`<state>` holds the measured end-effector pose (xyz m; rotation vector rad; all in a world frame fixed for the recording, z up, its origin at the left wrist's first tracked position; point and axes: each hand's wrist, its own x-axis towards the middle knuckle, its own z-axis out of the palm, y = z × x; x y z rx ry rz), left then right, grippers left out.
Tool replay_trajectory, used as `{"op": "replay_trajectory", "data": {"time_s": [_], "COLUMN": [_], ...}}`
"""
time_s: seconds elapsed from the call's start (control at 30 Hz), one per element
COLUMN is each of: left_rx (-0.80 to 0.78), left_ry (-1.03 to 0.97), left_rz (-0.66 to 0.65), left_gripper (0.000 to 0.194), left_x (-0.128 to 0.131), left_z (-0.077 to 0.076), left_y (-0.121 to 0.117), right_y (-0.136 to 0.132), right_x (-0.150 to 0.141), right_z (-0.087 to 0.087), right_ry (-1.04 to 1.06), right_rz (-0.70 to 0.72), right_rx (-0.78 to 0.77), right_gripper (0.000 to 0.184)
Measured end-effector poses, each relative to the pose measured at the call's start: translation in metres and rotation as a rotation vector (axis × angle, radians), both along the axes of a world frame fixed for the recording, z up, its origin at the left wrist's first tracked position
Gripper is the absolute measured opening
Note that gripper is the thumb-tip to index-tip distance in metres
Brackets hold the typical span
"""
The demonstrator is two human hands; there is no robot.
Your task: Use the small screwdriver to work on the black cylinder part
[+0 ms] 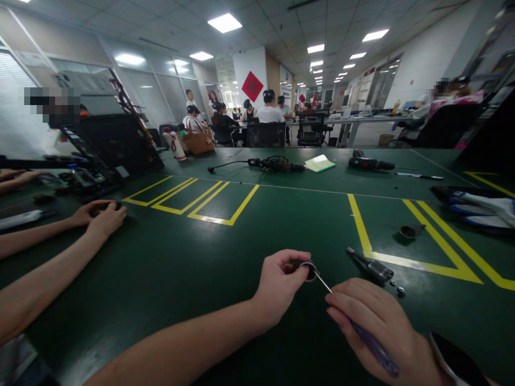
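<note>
Between thumb and fingers, my left hand [284, 287] pinches a small round metal ring-shaped part [310, 271] above the green table. A screwdriver [374, 346] with a purplish handle is gripped in my right hand [374, 321]; its thin shaft points up and left, and the tip reaches the ring-shaped part. Whether the tip touches inside it I cannot tell. Beyond my right hand lies a dark cylindrical part with a narrow shaft [374, 267]. Close by it are small metal nuts or rings [400, 290]. A cup-like metal part [409, 231] lies farther back.
Yellow tape [364, 230] marks outlines on the green table [181, 273]. At the back lie a coiled cable [277, 163], a notepad [319, 163], a power drill [370, 162] and a pen [420, 176]. Gloves [483, 209] rest at right. Another person's hands [102, 217] work at left.
</note>
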<state>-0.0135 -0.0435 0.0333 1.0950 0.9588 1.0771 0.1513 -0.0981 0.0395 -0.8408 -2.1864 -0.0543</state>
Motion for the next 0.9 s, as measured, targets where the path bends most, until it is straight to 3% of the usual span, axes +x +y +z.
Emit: {"op": "replay_trajectory", "data": {"time_s": [0.43,0.9], "left_rx": [0.008,-0.015], "left_ry": [0.004,-0.02], "left_rz": [0.017,0.022], "left_gripper": [0.016,0.019], "left_x": [-0.0002,0.0009], "left_z": [-0.0014,-0.0019], "left_y": [0.0015,0.0016], "right_y": [0.0004,-0.0024], "right_x": [-0.0021,-0.0085], "right_z": [0.0015,0.005], "right_ry": [0.04,-0.093], "right_rz": [-0.003,-0.05], "right_rx": [-0.043,0.074], "right_gripper": [0.013,0.021]}}
